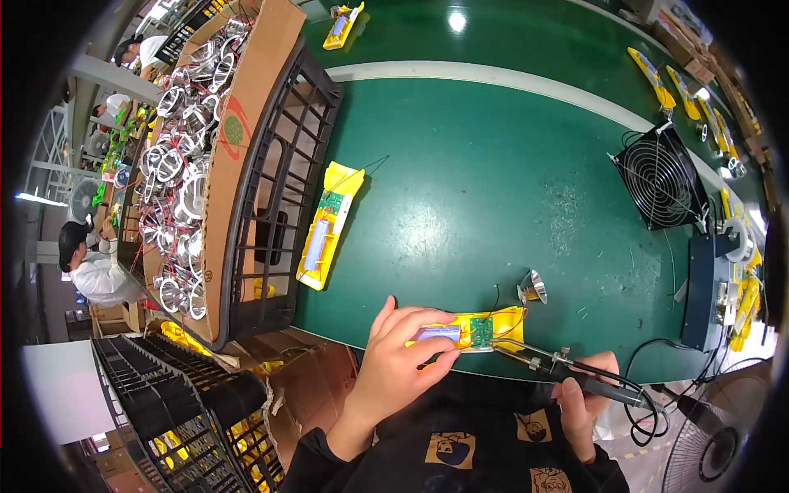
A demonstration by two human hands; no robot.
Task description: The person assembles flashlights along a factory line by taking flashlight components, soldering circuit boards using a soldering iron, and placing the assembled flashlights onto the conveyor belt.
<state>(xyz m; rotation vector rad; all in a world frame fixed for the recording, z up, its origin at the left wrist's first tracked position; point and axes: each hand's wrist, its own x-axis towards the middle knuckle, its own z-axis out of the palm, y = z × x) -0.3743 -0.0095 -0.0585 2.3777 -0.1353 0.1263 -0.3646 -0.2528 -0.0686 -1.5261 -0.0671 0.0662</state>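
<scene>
My left hand (400,353) grips the left part of a yellow torch housing (506,322) at the table's near edge. Inside that housing lie a purple battery cell (438,333) and a small green circuit board (481,330). In my right hand (582,403) is a soldering iron (604,388) with a thin feed tube alongside; its tip reaches the circuit board, though exact contact is too small to tell. Thin wires run from the board toward a shiny reflector cup (532,287) just beyond the housing. A second yellow housing (329,226) with cell and board lies farther left.
A black crate (283,177) with a cardboard box (238,156) of reflector cups stands left. At right are a black fan (664,177), a blue-grey soldering unit (707,287) and looping cables. Beyond the pale rail (460,72) lie more yellow housings (651,78). People work far left.
</scene>
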